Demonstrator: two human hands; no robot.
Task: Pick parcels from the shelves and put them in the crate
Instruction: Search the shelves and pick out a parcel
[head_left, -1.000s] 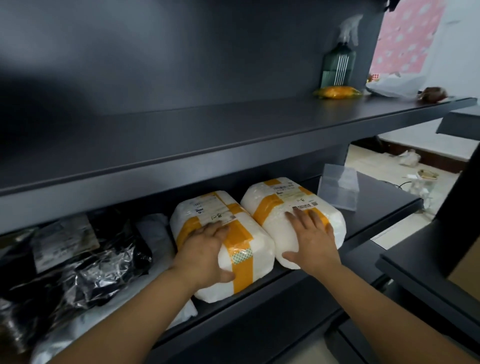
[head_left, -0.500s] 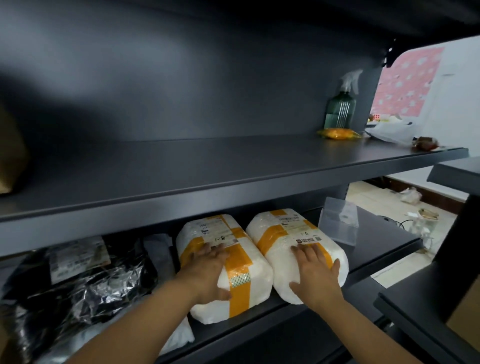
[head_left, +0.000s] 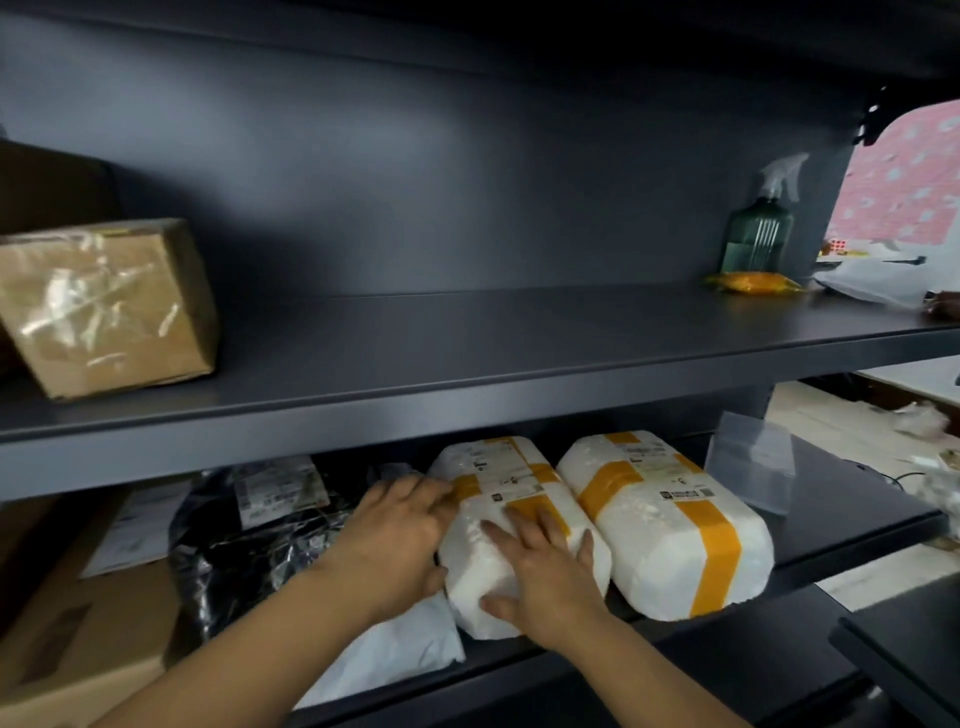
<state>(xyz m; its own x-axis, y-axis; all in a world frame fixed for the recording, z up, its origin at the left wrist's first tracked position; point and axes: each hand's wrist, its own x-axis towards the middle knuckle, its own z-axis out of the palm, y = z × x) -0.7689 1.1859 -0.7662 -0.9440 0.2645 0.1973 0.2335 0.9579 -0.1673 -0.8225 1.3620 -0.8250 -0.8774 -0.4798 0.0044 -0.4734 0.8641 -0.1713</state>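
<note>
1. Gripping the left parcel (head_left: 506, 475), the left hand (head_left: 395, 540) has its fingers curled over the parcel's left flank and its thumb against the near end.
2. The right hand (head_left: 545, 577) lies on top of the same parcel, fingers straight and spread, not curled round it, with the thumb down along the near end.
3. The left parcel is white with yellow tape and a label. It lies on the lower shelf (head_left: 857, 499) near the front edge, its length running front to back.
4. The right parcel (head_left: 670, 525), wrapped the same way, lies just beside it on the right. Neither hand touches it, and I cannot tell whether the two parcels touch.
5. A black bag (head_left: 244, 556) with a label sits left of the left hand, and a white mailer (head_left: 395, 660) lies at the front edge beneath that wrist.
6. A cardboard box (head_left: 78, 639) fills the shelf's left end.
7. A clear stand (head_left: 753, 462) is upright toward the right end, behind the right parcel.
8. On the upper shelf (head_left: 467, 353), a taped brown box (head_left: 109, 306) sits tilted at the left end.
9. A green spray bottle (head_left: 756, 234) stands at the back right corner of that shelf, with a yellow packet (head_left: 750, 283) lying just in front of it.
</note>
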